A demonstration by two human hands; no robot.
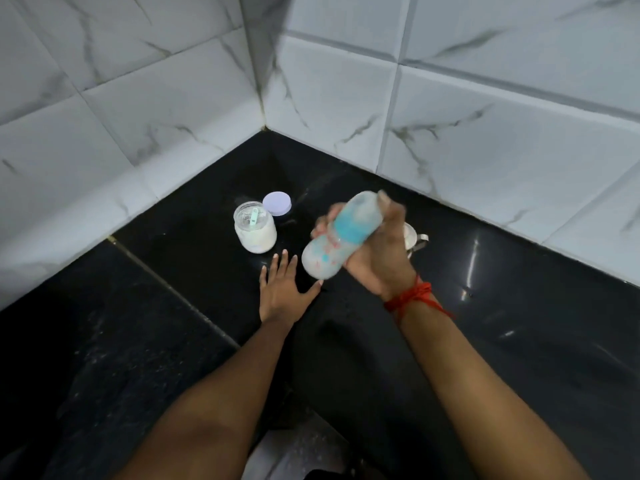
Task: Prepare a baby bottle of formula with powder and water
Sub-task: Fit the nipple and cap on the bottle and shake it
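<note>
The right hand (377, 258) grasps the baby bottle (341, 237). Its fingers and thumb are curled around the upper half of the bottle, and the fingertips show on the far side. The bottle is in the air above the counter (173, 306), to the right of the jar (255, 230) and a little nearer to the person. It is tilted, with the capped end up and away and the milky bottom end down toward the left hand (282, 294). The bottle looks blurred, so its printed marks cannot be read. A red thread (412, 296) is tied around the right wrist.

The left hand holds nothing. It lies flat on the black counter with the palm down and the fingers straight and spread, just in front of the jar and not touching it. The thumb points under the bottom of the bottle.

The jar stands upright and open, with white powder inside and a small green scoop (254, 216) in it. A pale purple lid (276, 203) lies flat just behind the jar on its right. Further right of the jar, a metal cup (417, 239) is mostly hidden behind the right hand. Behind the jar, white marbled wall tiles (485, 116) meet in a corner.
</note>
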